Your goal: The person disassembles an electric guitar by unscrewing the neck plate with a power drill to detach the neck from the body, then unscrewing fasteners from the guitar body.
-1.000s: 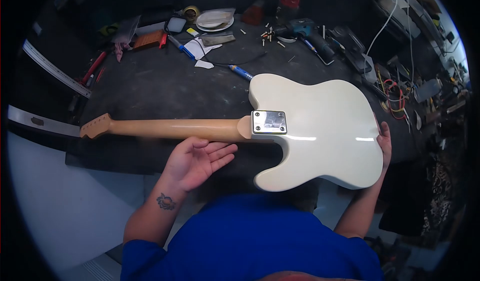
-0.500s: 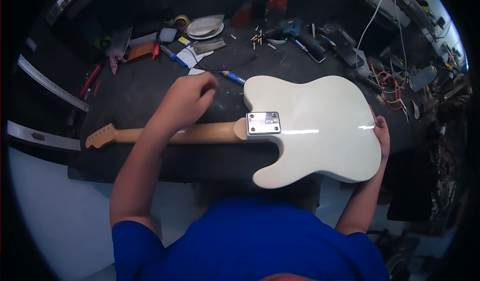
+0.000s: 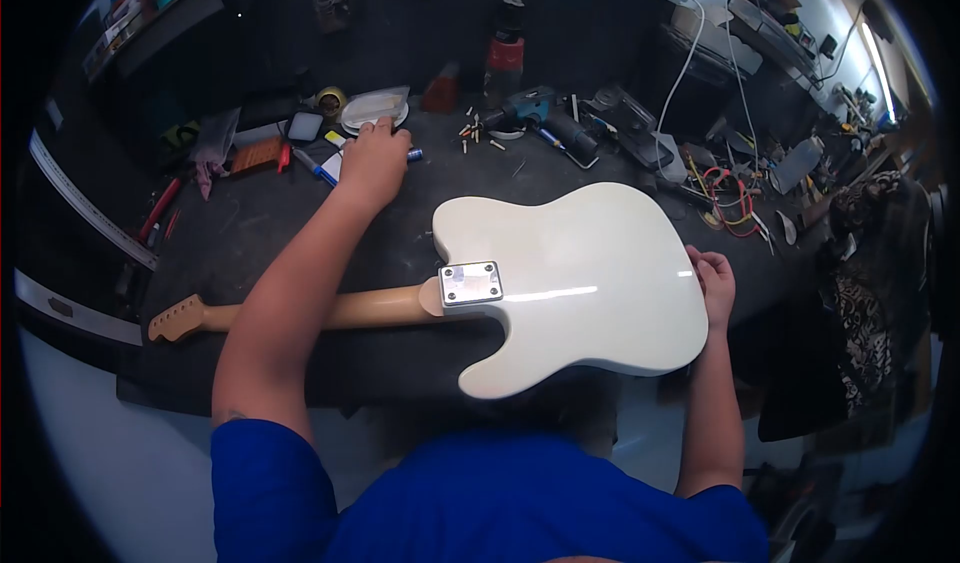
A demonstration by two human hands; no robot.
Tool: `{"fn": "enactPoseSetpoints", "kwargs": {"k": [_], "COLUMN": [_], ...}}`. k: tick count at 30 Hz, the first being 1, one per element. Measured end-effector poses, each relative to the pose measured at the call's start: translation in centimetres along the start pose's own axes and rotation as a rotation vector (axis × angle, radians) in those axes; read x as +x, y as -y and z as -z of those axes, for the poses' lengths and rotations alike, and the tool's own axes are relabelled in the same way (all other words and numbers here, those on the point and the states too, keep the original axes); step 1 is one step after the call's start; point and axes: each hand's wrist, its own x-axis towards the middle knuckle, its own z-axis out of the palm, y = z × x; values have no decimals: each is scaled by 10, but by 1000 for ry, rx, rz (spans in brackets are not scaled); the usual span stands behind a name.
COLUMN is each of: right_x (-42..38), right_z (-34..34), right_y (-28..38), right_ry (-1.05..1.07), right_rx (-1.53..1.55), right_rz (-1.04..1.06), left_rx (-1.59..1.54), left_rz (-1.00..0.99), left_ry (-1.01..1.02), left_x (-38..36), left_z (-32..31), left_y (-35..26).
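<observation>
A cream-white guitar body lies back side up on the dark bench, with a shiny metal plate where the wooden neck joins it. The headstock points left. My left hand is above the neck at the back of the bench, its fingers closed round a blue marker whose end sticks out to the right. Part of the marker is hidden by the hand. My right hand grips the right end of the guitar body, its fingertips partly hidden at the edge.
Behind my left hand are a white dish, a tape roll and a blue pen. Several small pale pieces lie near a teal power tool. Red-handled tools and a clear bottle are at the right.
The view has tilted up and shifted right. My left hand has moved away from over the neck toward the back and taken hold of the blue marker. My right hand has stayed on the guitar body.
</observation>
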Motion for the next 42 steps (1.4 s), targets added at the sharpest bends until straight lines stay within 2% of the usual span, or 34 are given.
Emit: {"fn": "enactPoseSetpoints", "kwargs": {"k": [2,6,7,8,9,11,12,14,15,16,17,19,22,25,29,31,32,33,34,35,36,37,38,39,41,42], "right_x": [-3,-8,-5,1,12,49,71,99,135,146,180,215,227,229,194,196,186,164,158,146,121,102,90,71,32,7], "right_z": [-4,-40,-59,-80,-106,-155,-180,-241,-255,-283,-294,-320,-352,-354,-351,-332,-331,-331,-327,-330,-338,-342,-345,-350,-369,-373], "right_y": [-1,46,75,98,113,125,120,113,84,79,45,8,-20,-13,27,48,64,88,99,116,132,148,158,168,191,201], "right_ry": [-114,-102,-72,-38,26,194,280,392,445,432,419,441,316,317,119,146,89,136,180,157,220,259,438,448,432,464], "right_rx": [-72,-720,-905,-1092,-960,-809,-869,-1088,-1128,-1251,-1354,-1533,-1634,-1598,-1550,-1484,-1441,-1211,-1038,-1038,-911,-976,-876,-903,-1074,-1033], "right_rz": [70,465,599,733,630,396,429,356,310,235,291,275,37,22,198,345,401,514,534,557,583,583,629,642,571,623], "left_rx": [-297,-687,-690,-709,-732,-700,-690,-700,-702,-697,-693,-675,-662,-680,-710,-800,-868,-935,-1000,-941,-882,-874,-907,-934,-1186,-1294], "left_rz": [-21,-126,-177,-124,-74,-51,-36,-40,-38,-39,-37,-45,-70,-61,-21,30,92,153,214,141,71,45,14,-21,42,76], "left_ry": [61,190,144,189,250,212,189,156,135,120,106,78,37,47,12,-19,-129,-235,-333,-500,-660,-691,-627,-572,-239,-69], "left_x": [-4,-32,-38,-42,-49,-57,-60,-63,-62,-63,-62,-64,-63,-63,-64,-59,-54,-49,-42,-31,-20,-16,-15,-17,-34,-42], "left_z": [37,91,88,94,98,81,70,58,54,49,44,40,33,32,34,41,43,44,44,43,41,48,53,60,86,93], "left_y": [-22,-55,-55,-58,-60,-60,-60,-63,-62,-62,-63,-63,-61,-57,-54,-53,-54,-56,-57,-57,-58,-61,-63,-64,-64,-63]}}
